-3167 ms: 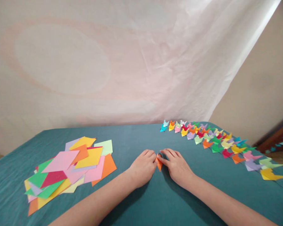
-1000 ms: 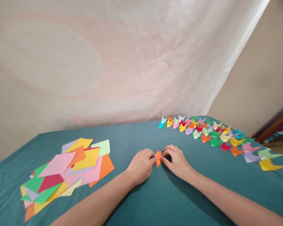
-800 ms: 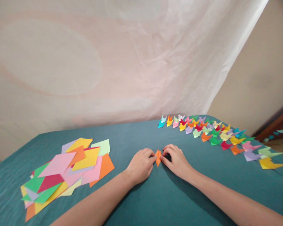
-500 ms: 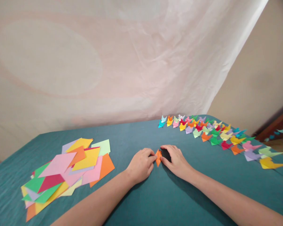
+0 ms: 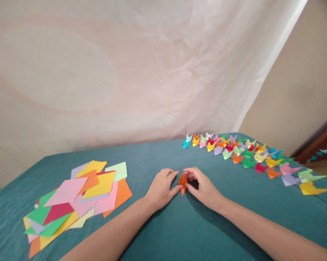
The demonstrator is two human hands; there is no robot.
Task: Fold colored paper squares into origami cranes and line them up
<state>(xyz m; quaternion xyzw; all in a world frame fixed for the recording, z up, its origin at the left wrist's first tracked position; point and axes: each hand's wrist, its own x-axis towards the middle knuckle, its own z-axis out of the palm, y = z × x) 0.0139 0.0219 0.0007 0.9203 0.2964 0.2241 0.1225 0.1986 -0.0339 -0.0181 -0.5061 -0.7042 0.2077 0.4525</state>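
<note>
Between my two hands, low over the middle of the table, is a small piece of folded orange paper, narrow and pointed at its lower end. My left hand has its thumb on the lower left side of the paper, and its forefinger reaches towards the upper left. From the other side, my right hand grips it, thumb at the right edge and curled fingers near the top. The fingertips partly hide the folds.
Loose coloured paper sheets overlap in a pile on the left of the green-covered table. Rows of folded paper birds stand at the back right. A pale cloth hangs behind the table.
The orange paper has turned or opened slightly and shows a wider face. My left forefinger has lifted away from it, and my right fingers have moved in at its top.
</note>
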